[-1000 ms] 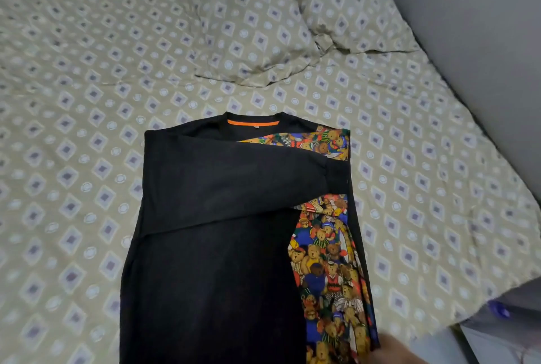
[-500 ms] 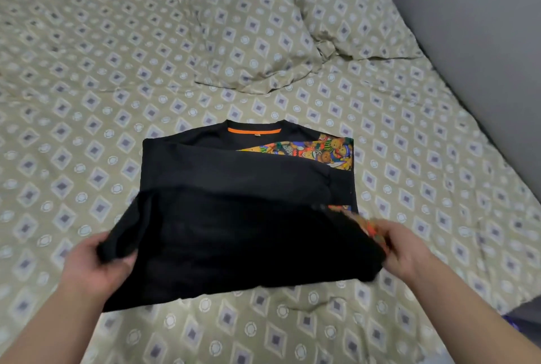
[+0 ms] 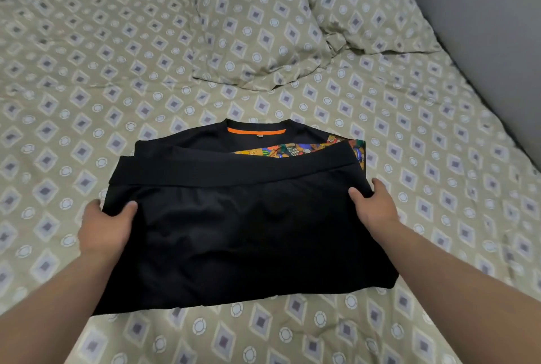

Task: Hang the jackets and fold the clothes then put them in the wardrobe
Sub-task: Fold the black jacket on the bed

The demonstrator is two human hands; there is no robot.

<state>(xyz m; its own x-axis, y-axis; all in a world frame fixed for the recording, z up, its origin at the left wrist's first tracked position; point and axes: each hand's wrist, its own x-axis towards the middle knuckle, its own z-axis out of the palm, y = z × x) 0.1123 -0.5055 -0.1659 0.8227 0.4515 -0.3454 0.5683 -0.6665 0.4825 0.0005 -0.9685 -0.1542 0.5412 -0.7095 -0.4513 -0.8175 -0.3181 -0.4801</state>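
A black sweatshirt with an orange neck tape and a colourful teddy-bear print panel lies folded on the bed. Its lower half is doubled up over the upper half, with the hem band lying just below the collar. My left hand grips the folded left edge, thumb on top of the cloth. My right hand grips the right edge the same way. Only a strip of the print shows near the right shoulder.
Two pillows in the same patterned cover lie at the head of the bed, beyond the sweatshirt. A grey wall runs along the bed's right side. Patterned sheet surrounds the garment on all sides.
The sweatshirt lay full length with a sleeve folded across. Both hands took its bottom hem, lifted it and carried it up toward the collar, folding the garment in half.
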